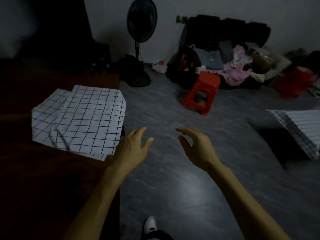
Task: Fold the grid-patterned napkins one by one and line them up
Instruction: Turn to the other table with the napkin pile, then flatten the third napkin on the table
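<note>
Head view: a loose pile of grid-patterned napkins (pixel 79 118) is seen on the dark wooden table (pixel 52 179) at left, spread flat-ish w/ corners overhanging the table edge; layers are offset and rumpled, so the pile is judged unfolded. No folded napkin and no row is visible on the table, so the task is judged at or near the start, w/ most or all folding and lining-up left. Exact napkin count can't be told from the overlap.

The left hand (pixel 133 146) is held empty, fingers spread wide, just beside the pile's near right corner; contact w/ the cloth can't be confirmed. The right hand (pixel 197 146) is also empty, fingers loosely curled and apart, held over the grey floor (pixel 164 187), well apart from the pile.

At far right a stack of striped cloth (pixel 301 130) lies on a dark stand; not the task's item, as judged by pattern. Beyond: a red plastic stool (pixel 201 93), a standing fan (pixel 141 32), a heap of clothes (pixel 230 66) by the wall.

Brands / writing: none readable; the pic is dim and blurred.
</note>
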{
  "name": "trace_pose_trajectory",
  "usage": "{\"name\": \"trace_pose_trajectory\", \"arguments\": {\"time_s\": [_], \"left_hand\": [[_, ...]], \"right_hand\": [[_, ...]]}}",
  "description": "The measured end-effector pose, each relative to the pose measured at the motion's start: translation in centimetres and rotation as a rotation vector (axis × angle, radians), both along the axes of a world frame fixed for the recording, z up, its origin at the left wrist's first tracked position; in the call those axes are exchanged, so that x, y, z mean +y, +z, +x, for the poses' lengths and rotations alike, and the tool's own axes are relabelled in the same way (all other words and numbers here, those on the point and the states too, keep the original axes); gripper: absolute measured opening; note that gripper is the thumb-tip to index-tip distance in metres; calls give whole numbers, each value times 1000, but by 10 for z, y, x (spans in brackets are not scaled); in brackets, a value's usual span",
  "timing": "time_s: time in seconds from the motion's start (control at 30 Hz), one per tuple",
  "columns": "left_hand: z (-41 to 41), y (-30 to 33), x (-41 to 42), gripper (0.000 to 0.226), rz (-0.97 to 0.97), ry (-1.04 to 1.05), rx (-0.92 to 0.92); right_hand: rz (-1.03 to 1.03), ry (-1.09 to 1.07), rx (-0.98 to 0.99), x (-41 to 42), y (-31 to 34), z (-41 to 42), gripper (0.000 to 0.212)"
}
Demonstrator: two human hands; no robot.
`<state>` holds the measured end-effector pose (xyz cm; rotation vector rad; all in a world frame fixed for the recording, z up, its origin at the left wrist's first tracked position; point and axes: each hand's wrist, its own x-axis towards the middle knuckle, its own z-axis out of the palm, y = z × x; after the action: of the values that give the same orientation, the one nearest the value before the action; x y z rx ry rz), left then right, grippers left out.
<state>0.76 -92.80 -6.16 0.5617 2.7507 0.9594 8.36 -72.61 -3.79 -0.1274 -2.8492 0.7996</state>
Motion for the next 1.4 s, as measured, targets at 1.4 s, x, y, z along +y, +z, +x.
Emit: {"name": "trace_pose_trajectory", "arguments": {"time_s": [1.4], "left_hand": [[-136,-154,-69,31,107,1588,-274]], "right_hand": [[17,1576,-330,-185,-135,-366,31]]}}
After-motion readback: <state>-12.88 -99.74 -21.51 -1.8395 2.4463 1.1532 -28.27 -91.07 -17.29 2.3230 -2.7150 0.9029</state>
